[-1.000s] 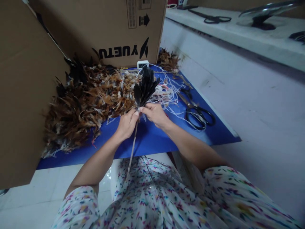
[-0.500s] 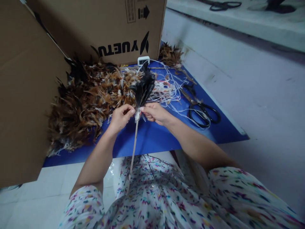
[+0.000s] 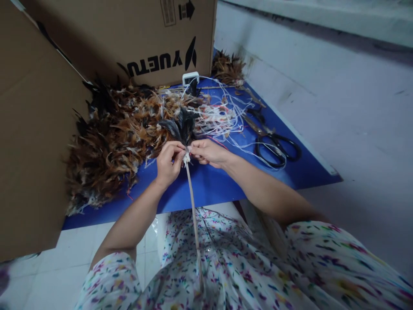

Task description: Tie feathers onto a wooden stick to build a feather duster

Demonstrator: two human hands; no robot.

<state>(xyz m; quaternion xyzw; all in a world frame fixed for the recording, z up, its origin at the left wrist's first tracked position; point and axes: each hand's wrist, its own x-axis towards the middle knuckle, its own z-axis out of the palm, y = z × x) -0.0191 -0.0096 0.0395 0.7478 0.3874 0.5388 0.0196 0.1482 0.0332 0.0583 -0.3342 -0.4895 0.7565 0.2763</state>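
Observation:
Fingers of my left hand (image 3: 168, 161) are closed on the white base of a bunch of black feathers (image 3: 183, 125). From the other side, my right hand (image 3: 209, 153) pinches that base too; whether a thin strip is also in its fingers I cannot make out. The feathers sit at the top of a thin wooden stick (image 3: 192, 202), like a small feather duster. Its stick slants down over the table edge onto the patterned clothing. Brown feathers (image 3: 129, 125) are heaped just left of and behind my hands. Thin white plastic strips (image 3: 222, 120) lie tangled behind my right hand.
Black-handled scissors (image 3: 278, 148) lie on the blue tabletop (image 3: 219, 183) at the right, a strip across their handles. A small white device (image 3: 190, 78) stands near the large cardboard box (image 3: 106, 38). More brown feathers (image 3: 228, 69) sit in the back corner by the wall (image 3: 306, 86).
The black feathers have tipped lower and fanned out to the left. The stick's lower end has swung right. My left fingers have closed in on the base.

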